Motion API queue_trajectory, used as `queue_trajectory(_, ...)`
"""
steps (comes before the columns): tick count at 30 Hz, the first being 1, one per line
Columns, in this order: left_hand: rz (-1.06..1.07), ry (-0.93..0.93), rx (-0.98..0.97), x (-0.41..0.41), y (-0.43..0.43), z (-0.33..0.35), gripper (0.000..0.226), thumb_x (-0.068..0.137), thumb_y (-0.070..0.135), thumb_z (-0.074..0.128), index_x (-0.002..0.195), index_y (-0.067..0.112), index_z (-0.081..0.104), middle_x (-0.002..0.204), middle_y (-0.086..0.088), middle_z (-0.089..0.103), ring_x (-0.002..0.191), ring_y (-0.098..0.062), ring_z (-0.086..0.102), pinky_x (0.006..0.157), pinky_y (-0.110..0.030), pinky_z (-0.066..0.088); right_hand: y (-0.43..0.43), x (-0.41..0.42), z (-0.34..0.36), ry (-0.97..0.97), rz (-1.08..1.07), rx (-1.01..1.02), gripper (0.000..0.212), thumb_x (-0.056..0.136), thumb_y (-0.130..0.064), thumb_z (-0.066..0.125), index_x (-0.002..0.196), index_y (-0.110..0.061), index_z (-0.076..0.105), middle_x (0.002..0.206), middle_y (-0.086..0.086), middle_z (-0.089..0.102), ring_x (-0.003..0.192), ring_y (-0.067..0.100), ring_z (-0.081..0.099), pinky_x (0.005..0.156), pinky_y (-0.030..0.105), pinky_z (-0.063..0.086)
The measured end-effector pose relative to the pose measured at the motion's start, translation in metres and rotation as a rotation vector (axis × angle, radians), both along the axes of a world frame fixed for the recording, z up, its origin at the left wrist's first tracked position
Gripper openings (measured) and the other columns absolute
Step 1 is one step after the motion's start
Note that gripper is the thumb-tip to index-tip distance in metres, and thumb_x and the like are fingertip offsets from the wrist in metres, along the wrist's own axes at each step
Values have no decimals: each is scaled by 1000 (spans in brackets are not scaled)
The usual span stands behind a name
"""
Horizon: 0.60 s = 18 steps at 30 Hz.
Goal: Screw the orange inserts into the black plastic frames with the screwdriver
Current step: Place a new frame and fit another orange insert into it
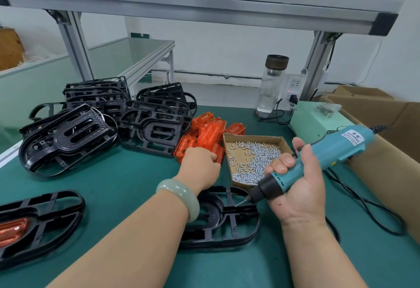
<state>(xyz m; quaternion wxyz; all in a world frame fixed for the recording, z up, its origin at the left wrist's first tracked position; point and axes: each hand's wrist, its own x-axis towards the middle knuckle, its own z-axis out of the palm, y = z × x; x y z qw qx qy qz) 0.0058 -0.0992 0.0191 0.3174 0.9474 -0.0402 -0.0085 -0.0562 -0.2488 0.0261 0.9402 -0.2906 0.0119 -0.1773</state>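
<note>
A black plastic frame (229,217) lies on the green mat in front of me, partly under my left forearm. My right hand (297,185) grips a teal electric screwdriver (318,162), its bit pointing down-left just over the frame. My left hand (200,162) reaches into the pile of orange inserts (209,133), fingers curled on one at the pile's near edge. Whether it is lifted I cannot tell. A frame with an orange insert fitted (38,221) lies at the lower left.
A cardboard tray of small silver screws (252,158) sits between my hands. Stacks of black frames (102,119) fill the back left. A glass bottle (270,83), a pale green power box (318,117) and a brown carton (386,133) stand at right; a black cable (368,206) trails across the mat.
</note>
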Motion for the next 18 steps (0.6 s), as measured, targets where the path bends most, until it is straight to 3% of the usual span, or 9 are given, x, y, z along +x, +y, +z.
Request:
queue_trajectory(2, 55, 8, -58, -1, 2, -1, 21, 90, 23, 58, 96, 10, 73, 107, -6, 69, 105, -24, 61, 89, -30, 48, 0, 0, 0, -4, 2, 4, 22, 80, -36, 57, 97, -23, 58, 55, -9, 45, 44, 4, 42, 52, 16, 43)
queue_trajectory(5, 130, -49, -28, 1, 9, -3, 21, 85, 25, 63, 74, 8, 70, 87, -7, 70, 84, -24, 63, 72, -26, 48, 0, 1, -1, -14, 6, 13, 22, 80, -36, 57, 97, -23, 59, 54, -10, 46, 44, 4, 42, 52, 16, 43)
queue_trajectory(8, 193, -38, -14, 4, 19, -5, 10, 83, 21, 65, 84, 14, 58, 87, 0, 55, 92, -24, 57, 74, -25, 41, 0, 2, -1, -11, 5, 5, 21, 80, -36, 57, 97, -23, 59, 55, -9, 46, 44, 5, 42, 52, 16, 43)
queue_trajectory(12, 174, 59, 53, 4, 22, -8, 37, 81, 48, 62, 63, 23, 41, 65, 8, 46, 71, -19, 52, 64, -25, 39, 1, 2, -1, -11, 11, 16, 21, 81, -36, 57, 97, -23, 59, 55, -9, 45, 44, 4, 42, 51, 18, 43)
queue_trajectory(14, 181, 31, 191, 3, 16, -8, 48, 77, 61, 58, 60, 18, 45, 62, 4, 52, 62, -18, 53, 55, -25, 36, 2, 2, -2, -11, 21, 15, 20, 81, -35, 57, 97, -24, 59, 56, -9, 45, 44, 5, 42, 51, 17, 43)
queue_trajectory(18, 169, 50, 252, 2, 11, -7, 46, 72, 56, 69, 67, 15, 47, 70, 0, 56, 70, -22, 57, 59, -28, 41, 3, 0, -4, -11, 41, 12, 19, 81, -34, 57, 97, -24, 58, 55, -9, 45, 44, 4, 42, 51, 16, 42)
